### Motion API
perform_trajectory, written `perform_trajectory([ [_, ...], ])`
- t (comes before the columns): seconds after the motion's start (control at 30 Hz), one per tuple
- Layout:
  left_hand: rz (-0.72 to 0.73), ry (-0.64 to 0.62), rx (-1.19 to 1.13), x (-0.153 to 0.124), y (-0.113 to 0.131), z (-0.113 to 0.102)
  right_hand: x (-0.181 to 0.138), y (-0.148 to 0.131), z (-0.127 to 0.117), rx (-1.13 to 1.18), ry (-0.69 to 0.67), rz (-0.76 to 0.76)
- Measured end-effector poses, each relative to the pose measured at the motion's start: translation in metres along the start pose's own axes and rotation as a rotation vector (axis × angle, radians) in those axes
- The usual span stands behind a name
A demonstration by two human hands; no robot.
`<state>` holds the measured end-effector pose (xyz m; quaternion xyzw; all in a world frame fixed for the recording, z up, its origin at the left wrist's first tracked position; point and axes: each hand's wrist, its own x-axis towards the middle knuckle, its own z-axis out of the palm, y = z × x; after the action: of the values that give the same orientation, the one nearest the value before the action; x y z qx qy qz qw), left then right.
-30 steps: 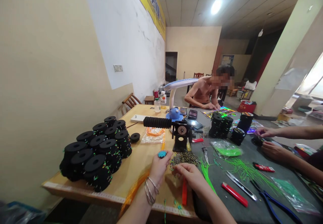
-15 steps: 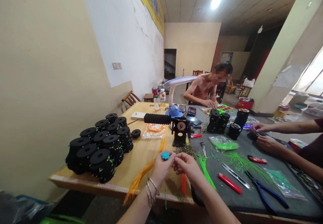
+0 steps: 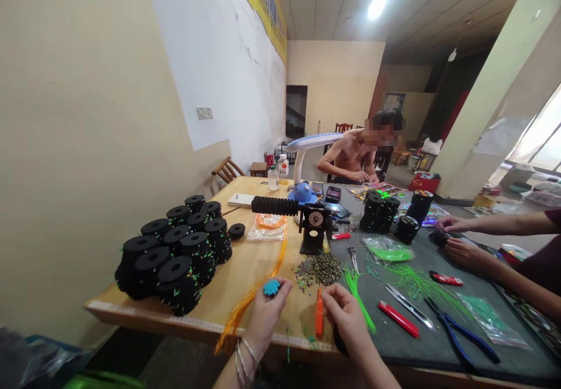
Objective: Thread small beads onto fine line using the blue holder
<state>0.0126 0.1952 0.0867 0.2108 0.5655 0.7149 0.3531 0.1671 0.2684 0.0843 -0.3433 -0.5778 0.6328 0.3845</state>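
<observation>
My left hand is closed around a small turquoise piece with a scalloped round top, held over the front of the wooden table. Thumb and fingers of my right hand are pinched at the right side of a slim orange tool with a pointed upper end, near the table's front edge. Just beyond both hands lies a pile of small dark and brassy beads, with tiny coloured bits beside it. A bundle of orange strands hangs over the edge left of my left hand.
Black spools stand stacked at left. A black clamp device and a lamp stand behind the beads. Green strands, a red lighter, scissors-like tweezers and blue-handled pliers lie at right. Two other people sit around the table.
My hands, together over the beads before, have come apart. The left moved left and down with the turquoise piece; the right moved down and right to the orange tool. The bead pile is now uncovered.
</observation>
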Motion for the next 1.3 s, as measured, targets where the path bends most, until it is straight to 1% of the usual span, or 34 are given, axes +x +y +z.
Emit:
perform_trajectory([
  [0.2, -0.04, -0.015, 0.0, -0.005, -0.016, -0.007, -0.006, 0.016, -0.004, 0.048, 0.067, -0.047],
  [0.37, -0.041, -0.046, 0.032, -0.005, -0.019, -0.011, -0.005, 0.023, -0.01, 0.111, 0.103, -0.059],
  [0.5, -0.005, -0.073, 0.078, -0.005, -0.021, -0.016, -0.004, 0.028, -0.013, 0.197, 0.119, -0.04],
  [0.6, 0.057, -0.094, 0.123, -0.007, -0.021, -0.016, -0.004, 0.026, -0.013, 0.244, 0.12, -0.031],
  [0.67, 0.123, -0.156, 0.179, -0.008, -0.02, -0.012, -0.004, 0.024, -0.012, 0.28, 0.114, -0.017],
  [0.8, 0.338, -0.397, 0.448, -0.011, -0.014, 0.002, -0.003, 0.022, -0.012, 0.342, 0.104, 0.005],
  [0.83, 0.381, -0.442, 0.514, -0.01, -0.012, 0.006, -0.003, 0.023, -0.013, 0.351, 0.1, 0.006],
  [0.9, 0.419, -0.496, 0.613, -0.008, -0.01, 0.014, -0.002, 0.024, -0.014, 0.367, 0.09, 0.004],
  [0.97, 0.43, -0.525, 0.691, -0.005, -0.009, 0.02, -0.002, 0.025, -0.014, 0.376, 0.083, -0.005],
  [1.07, 0.428, -0.536, 0.761, 0.0, -0.01, 0.025, -0.002, 0.024, -0.014, 0.375, 0.079, -0.012],
  [1.3, 0.431, -0.548, 0.777, 0.002, -0.024, 0.02, -0.004, 0.019, -0.012, 0.385, 0.066, 0.002],
])
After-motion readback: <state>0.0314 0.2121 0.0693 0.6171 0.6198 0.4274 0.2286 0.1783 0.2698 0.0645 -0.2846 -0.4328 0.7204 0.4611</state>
